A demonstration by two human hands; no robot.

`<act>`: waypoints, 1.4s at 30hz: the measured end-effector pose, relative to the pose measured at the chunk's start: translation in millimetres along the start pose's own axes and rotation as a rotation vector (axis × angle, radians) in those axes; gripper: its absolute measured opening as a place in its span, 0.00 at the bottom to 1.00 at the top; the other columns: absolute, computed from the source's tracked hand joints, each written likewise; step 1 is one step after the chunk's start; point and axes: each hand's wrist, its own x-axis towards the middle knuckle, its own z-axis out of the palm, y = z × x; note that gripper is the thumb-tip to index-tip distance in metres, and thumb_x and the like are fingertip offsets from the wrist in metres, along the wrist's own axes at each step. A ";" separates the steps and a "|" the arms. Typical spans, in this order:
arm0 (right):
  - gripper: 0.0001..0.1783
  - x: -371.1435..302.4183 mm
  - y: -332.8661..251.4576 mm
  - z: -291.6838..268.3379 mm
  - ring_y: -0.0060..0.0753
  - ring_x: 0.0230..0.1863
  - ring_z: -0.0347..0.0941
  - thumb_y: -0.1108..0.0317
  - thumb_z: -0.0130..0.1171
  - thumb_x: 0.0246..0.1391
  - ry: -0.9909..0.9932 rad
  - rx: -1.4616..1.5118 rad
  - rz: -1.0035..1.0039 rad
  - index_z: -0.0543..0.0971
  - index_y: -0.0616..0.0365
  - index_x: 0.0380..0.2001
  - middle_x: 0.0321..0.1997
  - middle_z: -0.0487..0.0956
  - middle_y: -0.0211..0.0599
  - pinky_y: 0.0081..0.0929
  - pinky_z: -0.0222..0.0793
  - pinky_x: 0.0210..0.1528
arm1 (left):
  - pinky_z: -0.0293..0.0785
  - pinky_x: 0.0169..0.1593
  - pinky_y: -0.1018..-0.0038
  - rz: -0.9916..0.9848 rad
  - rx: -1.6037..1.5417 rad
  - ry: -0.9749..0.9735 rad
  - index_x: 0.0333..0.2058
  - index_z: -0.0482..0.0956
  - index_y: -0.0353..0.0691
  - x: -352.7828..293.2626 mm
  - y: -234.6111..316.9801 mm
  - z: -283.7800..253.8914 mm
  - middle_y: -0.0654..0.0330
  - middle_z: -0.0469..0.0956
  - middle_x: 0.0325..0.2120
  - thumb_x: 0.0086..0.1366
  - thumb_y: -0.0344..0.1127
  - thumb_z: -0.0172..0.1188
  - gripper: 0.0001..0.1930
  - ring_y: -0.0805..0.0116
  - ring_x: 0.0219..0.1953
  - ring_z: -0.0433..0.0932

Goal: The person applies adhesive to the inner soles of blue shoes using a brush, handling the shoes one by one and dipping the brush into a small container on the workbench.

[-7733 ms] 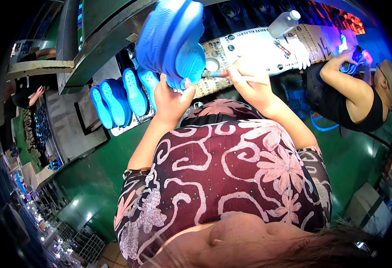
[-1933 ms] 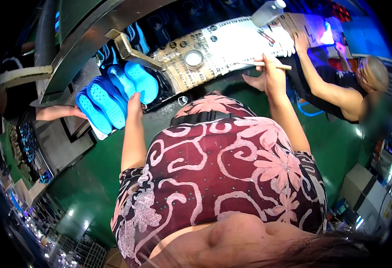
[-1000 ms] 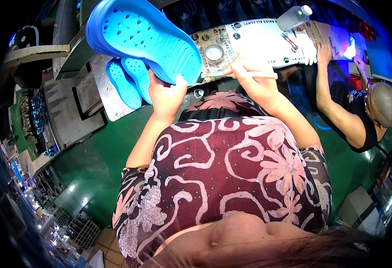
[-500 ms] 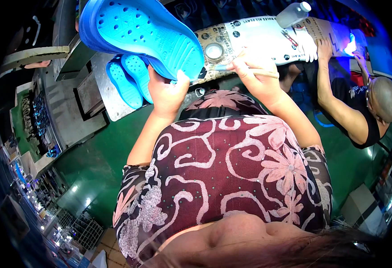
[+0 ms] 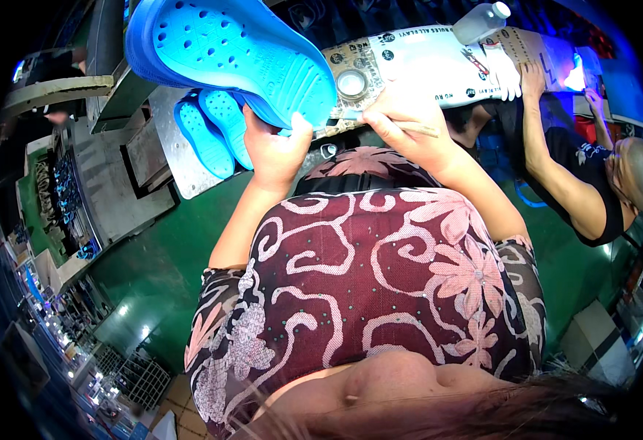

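My left hand (image 5: 277, 150) grips a large bright blue foam shoe sole (image 5: 226, 55) by its heel end, thumb on top. Its footbed has round dimples at the wide end and ridges at the heel. In my right hand (image 5: 413, 121) is a thin brush (image 5: 420, 129), pinched between fingers and thumb. The brush's tip points left and is close to the heel edge; whether it touches cannot be made out. Just beyond the tip, a small round jar (image 5: 351, 85) of pale contents stands on the bench.
Two smaller blue soles (image 5: 203, 139) lie on a metal plate (image 5: 182, 172) at left. The covered bench (image 5: 409, 70) carries a translucent bottle (image 5: 480, 24) and a white glove (image 5: 506, 70). A co-worker (image 5: 582, 183) sits at right, one hand on the bench, near a bright blue light.
My right hand with the brush has moved slightly left, bringing the tip closer to the sole's heel. The sole has shifted slightly. The co-worker's head has turned.
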 end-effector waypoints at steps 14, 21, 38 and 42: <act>0.08 -2.9 -4.1 -4.3 0.34 0.20 0.67 0.70 0.56 0.48 0.012 0.021 0.082 0.78 0.58 0.19 0.16 0.72 0.33 0.29 0.60 0.26 | 0.69 0.46 0.72 0.067 0.040 0.003 0.49 0.58 0.30 -1.5 -5.2 2.4 0.51 0.71 0.40 0.49 0.24 0.57 0.27 0.63 0.41 0.74; 0.08 -2.9 -5.2 1.4 0.34 0.22 0.68 0.71 0.55 0.49 0.087 0.117 0.159 0.78 0.58 0.19 0.17 0.74 0.33 0.29 0.60 0.29 | 0.74 0.38 0.73 0.167 0.093 0.059 0.44 0.61 0.26 2.3 -9.3 7.3 0.49 0.77 0.33 0.48 0.27 0.60 0.25 0.62 0.34 0.79; 0.11 -15.4 -1.2 -10.3 0.28 0.27 0.69 0.71 0.49 0.54 0.020 0.123 0.310 0.79 0.63 0.23 0.21 0.75 0.33 0.26 0.62 0.41 | 0.73 0.40 0.73 0.202 0.046 0.061 0.45 0.61 0.27 9.0 -11.0 9.7 0.49 0.75 0.36 0.47 0.26 0.59 0.26 0.62 0.36 0.78; 0.11 -16.1 -1.9 -11.2 0.27 0.27 0.69 0.70 0.50 0.54 0.095 0.165 0.325 0.79 0.63 0.23 0.21 0.75 0.33 0.24 0.62 0.41 | 0.72 0.41 0.73 0.242 0.071 0.053 0.46 0.61 0.27 7.7 -18.0 10.5 0.49 0.75 0.36 0.47 0.26 0.59 0.27 0.62 0.36 0.77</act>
